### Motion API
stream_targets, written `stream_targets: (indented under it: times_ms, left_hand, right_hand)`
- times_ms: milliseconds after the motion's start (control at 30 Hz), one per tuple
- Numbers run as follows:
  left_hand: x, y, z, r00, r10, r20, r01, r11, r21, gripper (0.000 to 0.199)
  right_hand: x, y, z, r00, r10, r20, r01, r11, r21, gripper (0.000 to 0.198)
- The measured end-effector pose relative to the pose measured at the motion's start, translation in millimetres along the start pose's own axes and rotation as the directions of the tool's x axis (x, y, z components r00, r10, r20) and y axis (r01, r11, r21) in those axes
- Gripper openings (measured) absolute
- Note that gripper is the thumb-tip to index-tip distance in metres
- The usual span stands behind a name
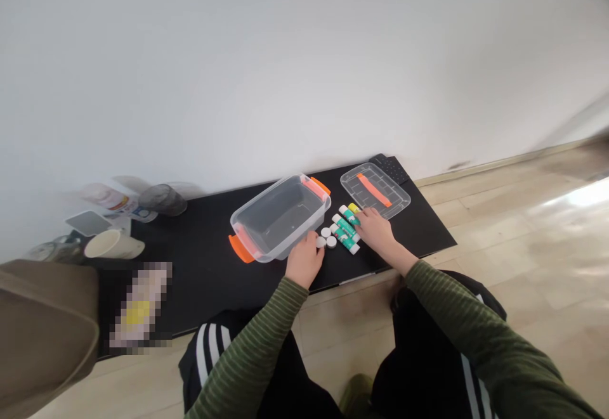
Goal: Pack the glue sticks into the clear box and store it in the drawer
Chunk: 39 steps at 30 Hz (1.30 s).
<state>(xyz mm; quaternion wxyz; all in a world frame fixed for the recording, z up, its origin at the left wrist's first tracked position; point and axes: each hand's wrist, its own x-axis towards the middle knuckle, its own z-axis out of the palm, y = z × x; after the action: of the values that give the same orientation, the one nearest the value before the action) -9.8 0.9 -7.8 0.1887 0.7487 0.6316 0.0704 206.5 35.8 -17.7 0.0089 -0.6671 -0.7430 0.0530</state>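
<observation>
My left hand (304, 260) is at the near right side of a clear plastic box (280, 216) with orange latches, thumb and finger closed around a white round cap (321, 241). More white caps (332, 241) lie beside it. Several green-and-white glue sticks (345, 239) lie side by side to their right. My right hand (378, 232) rests at the right end of that row, its bent fingers closed on a glue stick (350, 215); the fingertips are partly hidden. A yellow-labelled stick (353, 208) lies just behind it. The box has no lid on and nothing shows inside.
The clear lid (375, 191) with an orange handle lies at the right on the black table (209, 241), by a dark dotted item (392, 167). On the left are a paper cup (114, 244), a dark jar (163, 199) and a lying bottle. A brown-clad person's part (47, 330) shows lower left.
</observation>
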Motion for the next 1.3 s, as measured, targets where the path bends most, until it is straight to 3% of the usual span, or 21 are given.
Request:
stream_targets:
  times_ms: [167, 367, 533, 667, 733, 800, 933, 1033, 1167, 1300]
  left_hand:
    - [-4, 4, -5, 0.999, -0.027, -0.026, 0.026, 0.999, -0.045, 0.014]
    - [-3, 3, -2, 0.999, -0.021, -0.037, 0.012, 0.977, -0.214, 0.017]
    - [-1, 1, -2, 0.998, -0.051, -0.032, 0.037, 0.938, -0.345, 0.019]
    - [0, 2, -3, 0.997, -0.058, -0.056, 0.022, 0.864, -0.503, 0.017]
    - [1, 2, -1, 0.997, -0.055, -0.058, 0.007, 0.786, -0.618, 0.02]
    - [3, 2, 2, 0.998, -0.058, -0.026, 0.017, 0.646, -0.763, 0.028]
    - [6, 3, 7, 0.988, -0.037, 0.147, 0.151, 0.199, -0.968, 0.039]
    - [7, 4, 4, 0.972, -0.014, 0.233, 0.233, -0.039, -0.972, 0.031]
    - [8, 6, 0, 0.958, -0.012, 0.285, 0.277, -0.202, -0.939, 0.021]
    - [8, 8, 1, 0.963, -0.004, 0.271, 0.264, -0.205, -0.942, 0.022]
  right_hand:
    - [3, -4, 0, 0.997, 0.048, 0.053, -0.047, 0.999, -0.014, 0.026]
    - [7, -6, 3, 0.995, 0.059, 0.078, -0.06, 0.998, 0.017, 0.027]
    - [7, -3, -6, 0.995, 0.078, 0.068, -0.086, 0.987, 0.134, 0.024]
    - [0, 3, -15, 0.998, 0.061, -0.021, -0.052, 0.951, 0.304, 0.024]
    - [-6, 5, -18, 0.998, 0.03, -0.061, -0.003, 0.912, 0.409, 0.024]
    - [-14, 8, -20, 0.996, 0.001, -0.089, 0.045, 0.857, 0.513, 0.025]
    - [-30, 8, -26, 0.995, -0.014, -0.1, 0.077, 0.747, 0.661, 0.027]
    - [-41, 7, -31, 0.996, -0.054, -0.078, 0.094, 0.661, 0.744, 0.026]
    - [-49, 7, -32, 0.988, -0.13, -0.085, 0.15, 0.656, 0.74, 0.026]
    - [-54, 9, -30, 0.979, -0.176, -0.104, 0.199, 0.706, 0.68, 0.026]
